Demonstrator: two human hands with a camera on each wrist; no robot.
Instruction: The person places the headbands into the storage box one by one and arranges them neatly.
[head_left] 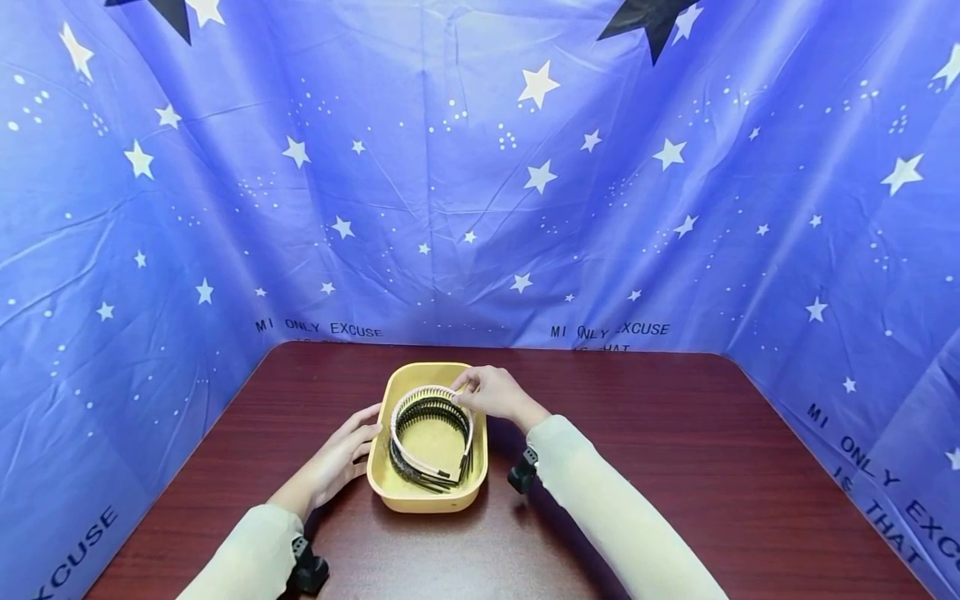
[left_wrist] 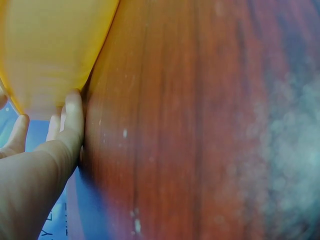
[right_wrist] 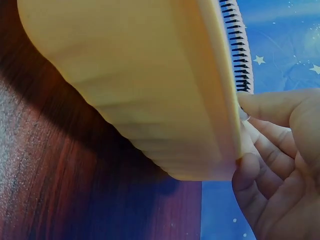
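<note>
Right hand [head_left: 491, 393] is pinching the white toothed plastic headband [head_left: 417, 400] at the far rim of the yellow oval plastic tub [head_left: 390, 483], centre of the frame on the dark red wooden table [head_left: 675, 467]. Black toothed headbands [head_left: 431, 412] are nesting against it. Left hand [head_left: 347, 450] is bracing the tub's left wall, fingers straight. Judgement: lifting slowly and straight up should keep the teeth from snagging the black ones.

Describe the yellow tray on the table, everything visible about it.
The yellow tray is a shallow, rounded-corner oblong that looks like smooth plastic, sitting flat on the dark red wooden table. It holds several toothed headbands, black and white. The left hand rests against its left wall; the right hand pinches a white headband at its far rim.
</note>
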